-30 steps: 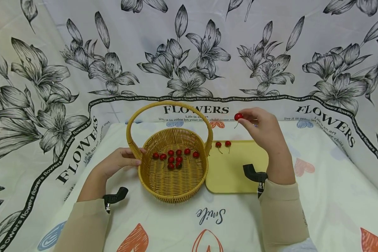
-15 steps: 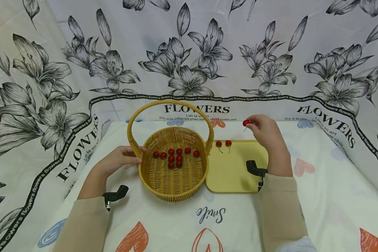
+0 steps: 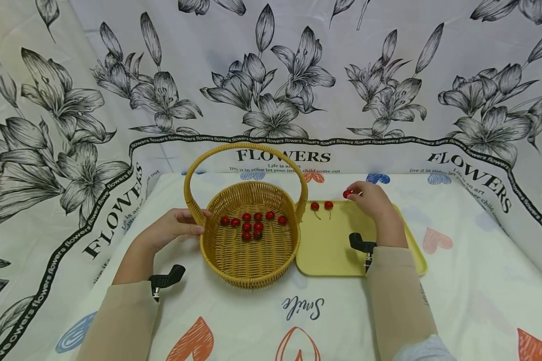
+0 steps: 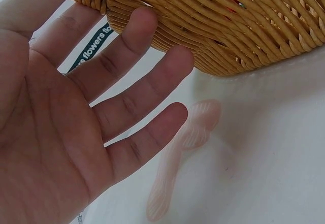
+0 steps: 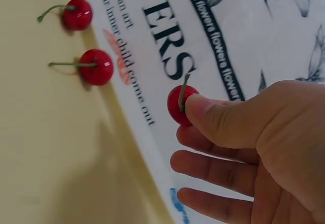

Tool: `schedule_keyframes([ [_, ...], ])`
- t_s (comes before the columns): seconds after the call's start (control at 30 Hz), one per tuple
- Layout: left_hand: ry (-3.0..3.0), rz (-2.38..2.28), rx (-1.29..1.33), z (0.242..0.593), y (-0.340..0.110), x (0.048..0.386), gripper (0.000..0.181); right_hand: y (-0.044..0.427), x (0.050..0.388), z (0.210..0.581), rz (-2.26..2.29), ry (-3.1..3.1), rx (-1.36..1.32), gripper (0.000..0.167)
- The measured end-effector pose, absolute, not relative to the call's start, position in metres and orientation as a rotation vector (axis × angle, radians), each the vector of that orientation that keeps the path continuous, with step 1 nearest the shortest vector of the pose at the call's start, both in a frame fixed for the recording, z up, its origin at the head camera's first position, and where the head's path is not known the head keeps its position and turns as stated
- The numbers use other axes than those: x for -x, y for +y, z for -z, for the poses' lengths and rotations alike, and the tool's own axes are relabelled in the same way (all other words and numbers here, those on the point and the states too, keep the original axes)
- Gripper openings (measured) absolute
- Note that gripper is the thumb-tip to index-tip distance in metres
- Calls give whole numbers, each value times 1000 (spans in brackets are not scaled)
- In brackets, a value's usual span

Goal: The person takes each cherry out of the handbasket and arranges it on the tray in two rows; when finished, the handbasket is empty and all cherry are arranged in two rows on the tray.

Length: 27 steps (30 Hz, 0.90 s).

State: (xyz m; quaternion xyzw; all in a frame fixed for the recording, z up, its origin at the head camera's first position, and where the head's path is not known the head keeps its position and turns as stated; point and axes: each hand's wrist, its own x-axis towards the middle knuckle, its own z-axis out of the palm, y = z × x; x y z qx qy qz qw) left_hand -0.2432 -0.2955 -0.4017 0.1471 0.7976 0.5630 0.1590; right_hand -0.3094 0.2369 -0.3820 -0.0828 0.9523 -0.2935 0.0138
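Observation:
My right hand (image 3: 372,200) pinches a cherry (image 5: 179,103) between thumb and index finger, its green stem pointing up in the right wrist view. It hovers over the far edge of the yellow tray (image 3: 329,250). Two cherries with stems, one of them this cherry (image 5: 96,66), rest along that edge; part of a third shows at the top of the right wrist view. My left hand (image 3: 173,228) grips the wicker basket (image 3: 250,278) at the left foot of its handle, thumb in front, the other fingers spread. Several cherries (image 3: 258,226) lie inside the basket.
The basket stands against the tray's left side on a white cloth (image 3: 248,321) printed with hearts and "Smile". Behind rises a floral curtain (image 3: 271,75). The arched basket handle (image 3: 246,146) stands upright above the bowl.
My right hand, holding the cherry, first drew right and down, then came down further and slightly left to the tray's far edge. The left hand stays at the basket.

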Motion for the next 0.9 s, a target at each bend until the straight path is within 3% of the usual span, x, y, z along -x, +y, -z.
schedule_keyframes([
  [0.47, 2267, -1627, -423, 402, -296, 244, 42, 237, 320, 417, 911, 2894, 235, 22],
  [0.9, 2264, -1619, -418, 402, -296, 243, 44, 234, 316, 405, 868, 2913, 255, 32],
])
